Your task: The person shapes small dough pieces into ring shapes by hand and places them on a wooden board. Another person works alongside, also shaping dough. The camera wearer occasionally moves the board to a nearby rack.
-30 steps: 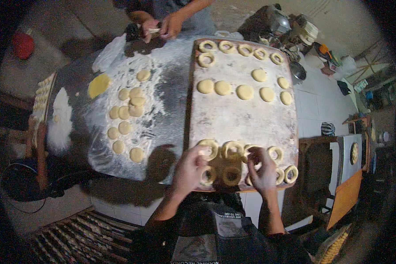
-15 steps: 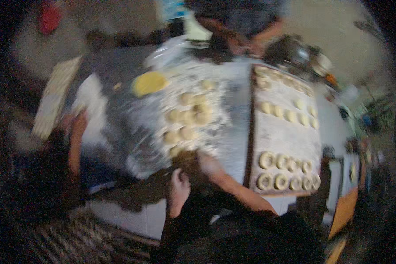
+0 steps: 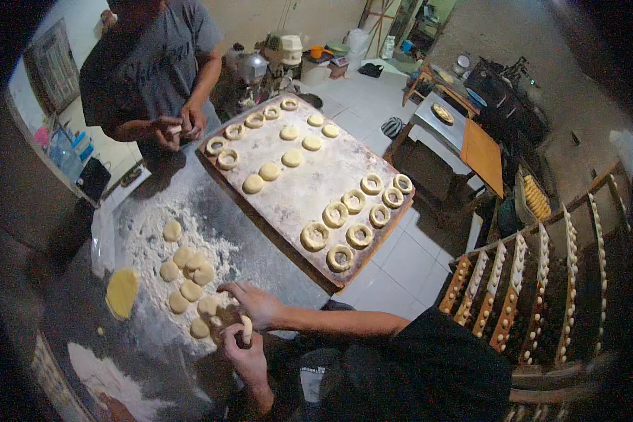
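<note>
My left hand is closed around a small dough ring, which stands on edge between thumb and fingers. My right hand is just beyond it, fingers stretched out and apart toward a group of dough discs; whether it touches the ring I cannot tell. The discs lie in white flour on the grey worktable, some overlapping. To the right, a floured board bears shaped dough rings at both ends and plain dough discs between them.
A flat yellow dough piece and a flour heap lie at the left. Across the table stands a person, hands together; another person's hand shows at lower left. A rack with dough-laden shelves stands at right.
My view has swung to the right, bringing the rack and the room behind into sight. My left hand now holds a dough ring up near my right hand. The earlier frame is blurred.
</note>
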{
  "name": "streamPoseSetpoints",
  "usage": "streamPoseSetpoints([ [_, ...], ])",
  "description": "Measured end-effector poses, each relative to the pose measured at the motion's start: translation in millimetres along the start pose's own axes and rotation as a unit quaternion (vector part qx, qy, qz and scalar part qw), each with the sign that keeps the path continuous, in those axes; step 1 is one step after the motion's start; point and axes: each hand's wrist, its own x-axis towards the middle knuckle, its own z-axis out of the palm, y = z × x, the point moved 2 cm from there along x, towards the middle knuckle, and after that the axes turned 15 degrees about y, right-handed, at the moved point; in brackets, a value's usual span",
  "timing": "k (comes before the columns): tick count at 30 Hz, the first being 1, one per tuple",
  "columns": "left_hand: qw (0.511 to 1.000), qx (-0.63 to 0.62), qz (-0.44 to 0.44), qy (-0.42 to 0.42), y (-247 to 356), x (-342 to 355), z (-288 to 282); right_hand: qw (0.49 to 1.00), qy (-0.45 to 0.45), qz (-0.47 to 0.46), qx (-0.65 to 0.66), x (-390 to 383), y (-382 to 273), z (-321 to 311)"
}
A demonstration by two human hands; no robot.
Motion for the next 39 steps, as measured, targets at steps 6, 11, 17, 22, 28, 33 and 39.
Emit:
streamPoseSetpoints([
  [6, 0.97, -0.184, 0.022, 0.156, 1.9, 9.2, 37.4, 0.907, -0.19, 0.147, 0.345, 9.7, -5.1, -33.6],
  [11, 0.916, -0.386, 0.006, 0.11, 6.3, 6.3, 57.2, 0.896, -0.118, 0.181, 0.387, 19.0, -11.8, -82.2],
  [17, 0.974, -0.21, -0.045, 0.067, 62.5, 27.0, 110.2, 0.996, 0.013, 0.046, 0.078, 28.8, -15.1, -139.0],
  [22, 0.98, -0.198, 0.006, 0.038, 97.4, 13.5, 214.1, 0.971, 0.028, 0.09, 0.219, 38.1, 20.3, -226.5],
  [28, 0.995, -0.076, 0.003, -0.071, 219.9, -8.1, 314.2, 0.975, 0.049, 0.103, 0.189, 36.2, 95.4, -339.6],
  [33, 0.975, -0.127, 0.135, -0.124, 227.1, -12.6, 408.1, 0.986, 0.072, 0.097, 0.118, 25.9, 150.7, -433.1],
  [39, 0.972, -0.121, 0.149, -0.137, 254.9, -17.6, 471.1, 0.956, 0.199, 0.141, 0.165, 21.4, 210.2, -461.7],
])
